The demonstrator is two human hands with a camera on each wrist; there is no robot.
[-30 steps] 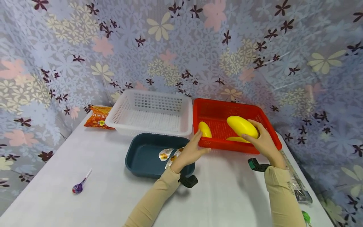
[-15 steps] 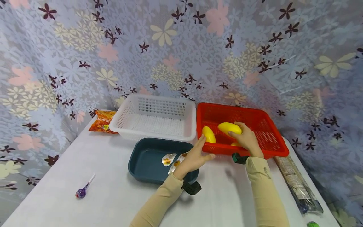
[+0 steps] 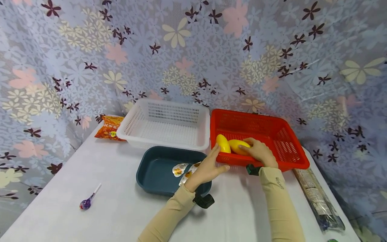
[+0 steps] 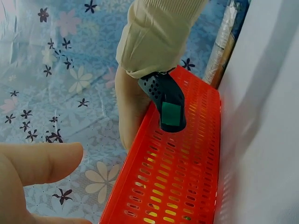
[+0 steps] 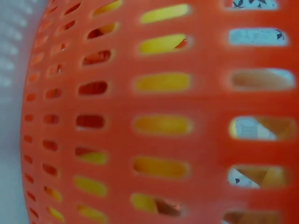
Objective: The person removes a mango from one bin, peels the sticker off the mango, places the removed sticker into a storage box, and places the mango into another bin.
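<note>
Two smooth, oblong yellow mangoes sit side by side at the left end of the red basket (image 3: 285,164). My right hand (image 3: 260,154) reaches over the front rim and holds the right mango (image 3: 237,147), which lies against the other. The left mango (image 3: 223,144) stands tilted in the corner. My left hand (image 3: 206,170) is at that corner, its fingertips at the left mango and its thumb stretched away to the right. In the left wrist view the left thumb (image 4: 49,161) points toward the red wall. The right wrist view shows yellow through the basket's slots (image 5: 163,123).
A white basket (image 3: 163,143) adjoins the red one. A dark blue tray (image 3: 151,171) with small printed packets (image 3: 179,169) stands in front of it. An orange snack bag (image 3: 109,128), a lollipop (image 3: 86,203) and a long clear packet (image 3: 317,198) lie on the white table.
My right hand has moved left and down into the red basket with the mango, bringing it beside the left one. The left hand has stayed at the basket's corner. The view has shifted slightly.
</note>
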